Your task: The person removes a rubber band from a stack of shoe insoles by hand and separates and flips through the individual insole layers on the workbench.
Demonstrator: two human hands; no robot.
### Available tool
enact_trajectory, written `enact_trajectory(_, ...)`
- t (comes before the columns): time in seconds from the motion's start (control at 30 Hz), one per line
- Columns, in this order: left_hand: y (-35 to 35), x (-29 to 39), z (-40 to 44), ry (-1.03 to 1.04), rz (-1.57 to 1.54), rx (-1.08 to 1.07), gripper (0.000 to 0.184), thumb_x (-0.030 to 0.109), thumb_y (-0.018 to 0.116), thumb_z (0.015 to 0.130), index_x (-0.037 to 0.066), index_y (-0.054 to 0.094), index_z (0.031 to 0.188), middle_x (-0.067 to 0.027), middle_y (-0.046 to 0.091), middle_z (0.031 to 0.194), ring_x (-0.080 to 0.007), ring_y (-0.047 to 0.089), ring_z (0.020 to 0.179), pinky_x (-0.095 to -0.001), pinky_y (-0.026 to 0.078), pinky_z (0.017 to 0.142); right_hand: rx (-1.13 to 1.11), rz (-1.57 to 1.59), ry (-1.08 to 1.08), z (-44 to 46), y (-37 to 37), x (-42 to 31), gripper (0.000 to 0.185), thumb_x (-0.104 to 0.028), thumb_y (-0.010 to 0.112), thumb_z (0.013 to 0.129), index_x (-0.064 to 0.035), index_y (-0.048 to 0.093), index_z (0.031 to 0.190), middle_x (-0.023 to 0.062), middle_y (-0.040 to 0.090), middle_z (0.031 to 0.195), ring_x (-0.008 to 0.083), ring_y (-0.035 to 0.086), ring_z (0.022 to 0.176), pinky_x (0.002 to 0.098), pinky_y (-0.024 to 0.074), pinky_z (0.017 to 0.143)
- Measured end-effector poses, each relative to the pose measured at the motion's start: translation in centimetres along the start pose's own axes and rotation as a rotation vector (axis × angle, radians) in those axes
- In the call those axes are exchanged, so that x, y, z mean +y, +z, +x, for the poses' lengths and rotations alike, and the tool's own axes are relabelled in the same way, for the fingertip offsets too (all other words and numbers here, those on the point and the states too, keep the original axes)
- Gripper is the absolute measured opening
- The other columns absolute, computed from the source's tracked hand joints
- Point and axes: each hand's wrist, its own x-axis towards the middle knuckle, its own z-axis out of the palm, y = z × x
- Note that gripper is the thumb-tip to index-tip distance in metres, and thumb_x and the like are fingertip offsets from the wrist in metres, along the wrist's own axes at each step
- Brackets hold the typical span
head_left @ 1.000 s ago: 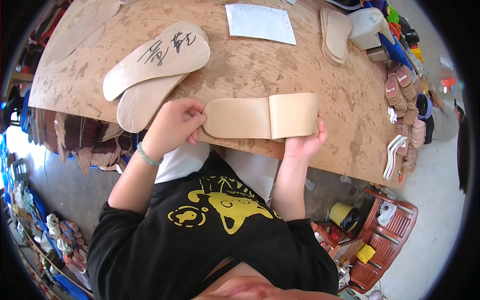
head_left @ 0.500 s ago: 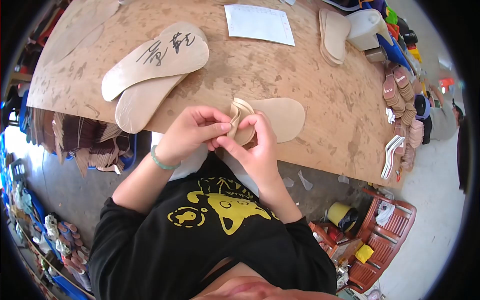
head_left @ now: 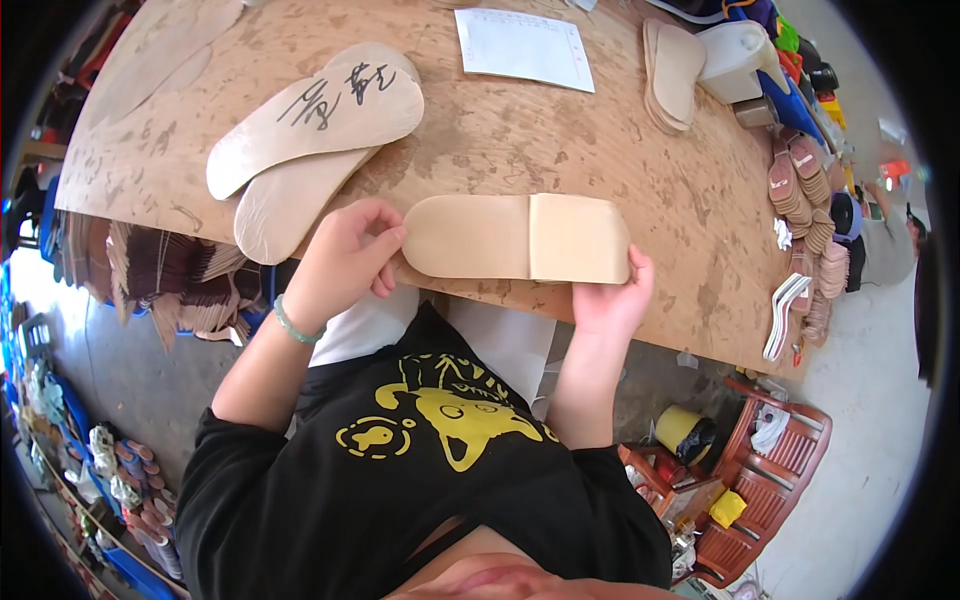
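A beige insole [head_left: 465, 237] lies lengthwise near the front edge of the table, its rounded end to the left. Over its right part is a lighter beige piece [head_left: 575, 238] with a straight left edge; whether it is folded over or separate I cannot tell. My left hand [head_left: 358, 250] is closed at the rounded end, thumb and forefinger pinched at its rim. At the other end, my right hand [head_left: 612, 298] grips the edge from below, thumb on the rim and fingers partly hidden underneath. Behind my left hand sit stacked insoles [head_left: 318, 108], the top one bearing handwriting.
A written sheet of paper [head_left: 525, 48] lies at the back of the wooden table [head_left: 480, 150]. Further right are more insoles [head_left: 672, 75] beside a white container [head_left: 735, 60]. Bundled pieces [head_left: 185, 280] hang below the left edge. A reddish wooden chair [head_left: 765, 480] stands lower right.
The curled beige piece between my fingers now lies flat over the insole's right part. My hands have moved apart, the left to the rounded end, the right to the opposite end.
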Motion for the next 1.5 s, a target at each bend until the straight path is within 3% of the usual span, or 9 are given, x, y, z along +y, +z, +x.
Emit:
enact_trajectory(0.2, 0.5, 0.2, -0.1, 0.08, 0.033, 0.051, 0.008, 0.007, 0.058, 0.096, -0.001, 0.057, 0.098, -0.0007, 0.058, 0.073, -0.0066, 0.058, 0.05, -0.02, 0.046, 0.044, -0.387, 0.103, -0.047, -1.3, -0.1, 1.2, 0.057, -0.042, 0.054, 0.093, -0.0003, 0.053, 0.131, 0.0157, 0.057, 0.136, 0.032, 0.05, 0.131, 0.0505, 0.0322, 0.113)
enact_trajectory(0.33, -1.1, 1.9, -1.2, 0.335, 0.311, 0.255, 0.015, 0.009, 0.065, 0.089, 0.0, 0.061, 0.1, -0.004, 0.064, 0.077, -0.0101, 0.062, 0.061, -0.0273, 0.048, 0.054, -1.063, -1.001, -0.403, -2.1, 0.7, 2.7, 0.06, -0.043, 0.066, 0.087, -0.0062, 0.055, 0.133, 0.0124, 0.051, 0.145, 0.0302, 0.04, 0.14, 0.0511, 0.0218, 0.115)
enact_trajectory(0.5, -8.6, 4.2, 1.4, 0.689, 0.97, 0.57, 0.055, 0.024, 0.077, 0.079, 0.003, 0.057, 0.125, -0.0158, 0.061, 0.116, -0.0296, 0.058, 0.111, -0.0381, 0.045, 0.097, -0.964, -1.836, -0.752, -3.1, 1.4, 3.8, 0.056, -0.033, 0.073, 0.082, -0.0111, 0.058, 0.131, 0.0108, 0.047, 0.15, 0.0291, 0.036, 0.143, 0.0519, 0.0152, 0.116)
enact_trajectory(0.63, -12.7, 4.6, 3.5, 0.342, 0.833, 0.181, 0.097, 0.03, 0.086, 0.066, 0.005, 0.039, 0.147, -0.0199, 0.051, 0.136, -0.0326, 0.047, 0.131, -0.0408, 0.033, 0.113, -0.951, -1.83, -0.721, -3.5, 1.7, 3.6, 0.051, -0.031, 0.071, 0.085, -0.0097, 0.059, 0.13, 0.0121, 0.048, 0.149, 0.0289, 0.036, 0.144, 0.0515, 0.0156, 0.116)
enact_trajectory(0.9, -8.9, 6.9, 0.0, 0.647, 0.949, 0.489, 0.095, 0.025, 0.085, 0.056, 0.006, 0.045, 0.14, -0.0178, 0.05, 0.119, -0.037, 0.05, 0.115, -0.0428, 0.042, 0.1, -0.942, -1.77, -0.824, -3.2, 0.7, 4.0, 0.048, -0.026, 0.072, 0.086, -0.0097, 0.058, 0.129, 0.0117, 0.051, 0.145, 0.0277, 0.042, 0.139, 0.0511, 0.0223, 0.114)
enact_trajectory(1.17, 0.0, 6.4, -6.2, 0.83, 1.032, 0.353, 0.106, 0.029, 0.092, 0.05, 0.005, 0.044, 0.142, -0.0151, 0.051, 0.119, -0.034, 0.052, 0.104, -0.0432, 0.044, 0.091, -0.765, -0.346, -0.097, -8.7, 4.0, 6.7, 0.044, -0.009, 0.073, 0.088, -0.0011, 0.056, 0.128, 0.0107, 0.063, 0.123, 0.0205, 0.055, 0.121, 0.0389, 0.0426, 0.104)
enact_trajectory(1.27, 0.4, 6.0, -6.5, 0.734, 0.756, 0.106, 0.095, 0.025, 0.09, 0.06, 0.005, 0.045, 0.141, -0.0167, 0.054, 0.12, -0.0315, 0.055, 0.099, -0.0389, 0.047, 0.085, -0.677, -0.45, -0.213, -7.1, 4.3, 5.3, 0.027, -0.003, 0.069, 0.09, 0.0005, 0.064, 0.116, 0.0121, 0.068, 0.11, 0.0205, 0.066, 0.1, 0.0326, 0.0527, 0.087)
enact_trajectory(1.37, 0.1, 7.9, -6.9, -0.103, 0.4, -0.343, 0.085, 0.021, 0.087, 0.067, 0.003, 0.045, 0.14, -0.0174, 0.056, 0.119, -0.0327, 0.057, 0.099, -0.0381, 0.049, 0.085, -1.046, -0.4, -0.205, -4.7, 3.2, 4.1, 0.015, -0.009, 0.07, 0.089, 0.002, 0.069, 0.1, 0.0143, 0.068, 0.101, 0.0216, 0.066, 0.094, 0.0319, 0.0522, 0.084)
enact_trajectory(1.5, 2.2, 3.8, -6.1, 0.724, 0.638, -0.308, 0.076, 0.001, 0.072, 0.074, 0.003, 0.041, 0.144, -0.0226, 0.043, 0.14, -0.0353, 0.051, 0.12, -0.0363, 0.048, 0.095, -1.092, -0.398, -0.188, -4.9, 2.5, 4.7, 0.01, -0.011, 0.069, 0.087, -0.0008, 0.07, 0.088, 0.0095, 0.061, 0.095, 0.0179, 0.061, 0.087, 0.0286, 0.0483, 0.08)
